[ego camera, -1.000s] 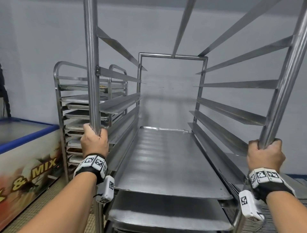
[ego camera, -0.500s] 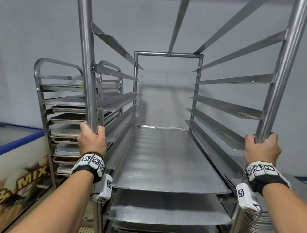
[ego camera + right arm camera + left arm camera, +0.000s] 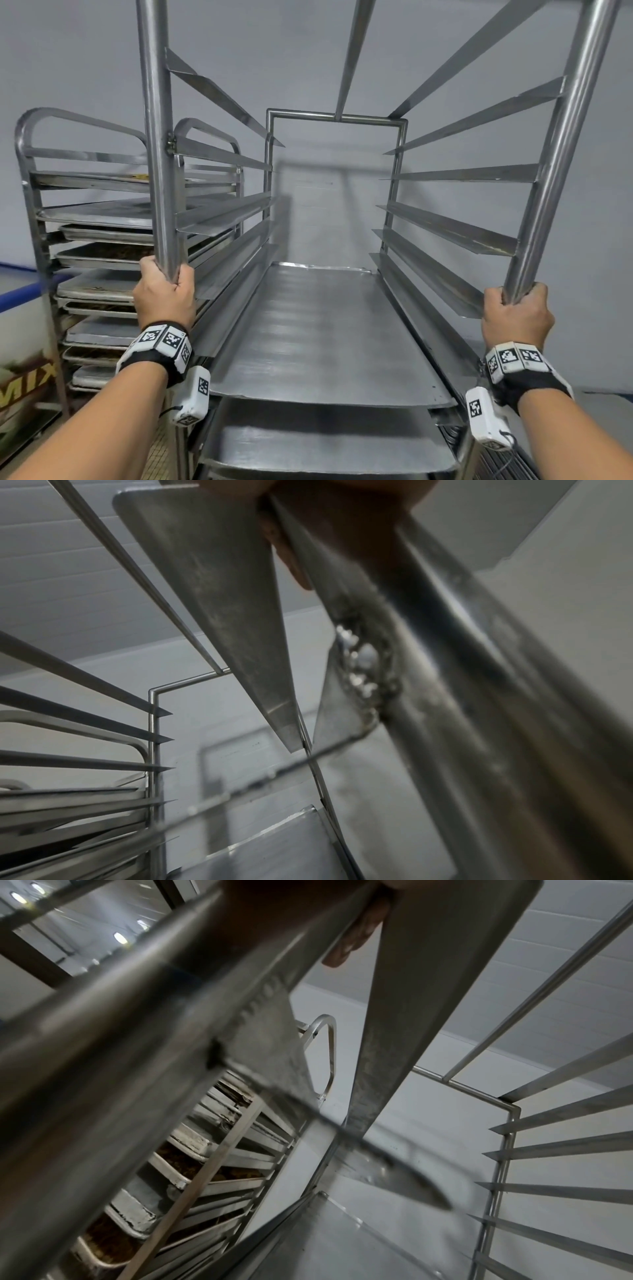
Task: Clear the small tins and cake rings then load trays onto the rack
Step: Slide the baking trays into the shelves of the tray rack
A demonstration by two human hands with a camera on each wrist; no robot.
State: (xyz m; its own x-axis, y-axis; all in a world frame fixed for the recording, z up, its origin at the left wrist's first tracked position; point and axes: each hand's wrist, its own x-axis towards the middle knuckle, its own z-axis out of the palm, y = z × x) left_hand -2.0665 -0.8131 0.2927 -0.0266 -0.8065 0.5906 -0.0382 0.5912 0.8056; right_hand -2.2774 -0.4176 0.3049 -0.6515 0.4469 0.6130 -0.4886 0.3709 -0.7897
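Observation:
A tall steel tray rack (image 3: 335,116) stands right in front of me. My left hand (image 3: 164,294) grips its left front post (image 3: 156,137). My right hand (image 3: 517,315) grips the right front post (image 3: 561,144). A flat steel tray (image 3: 325,329) lies on the runners at hand height, and another tray (image 3: 329,442) sits one level below. The runners above are bare. In the left wrist view a fingertip (image 3: 342,950) curls round the post (image 3: 137,1031). The right wrist view shows a finger (image 3: 298,569) wrapped round its post (image 3: 462,685).
A second rack (image 3: 85,240) with several loaded trays stands at the left, close beside my rack. Further left is a chest freezer (image 3: 20,329) with a blue rim. A pale grey wall (image 3: 325,51) rises just behind both racks.
Both hands keep their grip on the posts. The second rack and the freezer have slid leftward in view and the wall looks nearer, so the rack and I have moved forward and to the right.

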